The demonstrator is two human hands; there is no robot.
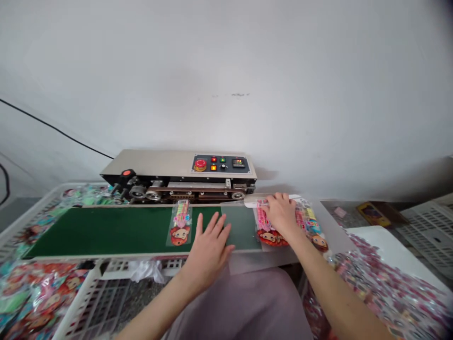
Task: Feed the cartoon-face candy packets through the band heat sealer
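My left hand is spread, palm down, over the front part of the green conveyor belt, with nothing in it. Just left of its fingers, a clear packet with a red-haired cartoon figure lies on the belt below the sealing machine. My right hand rests on a group of similar packets at the belt's right end, its fingers bent over their upper part. More packets lie to the right of that hand. Whether its fingertips grip a packet cannot be made out.
Packets fill a white crate at the lower left and lie behind the belt's left end. At the right, many pink packets are heaped beside a white surface. A white slatted crate stands farther right.
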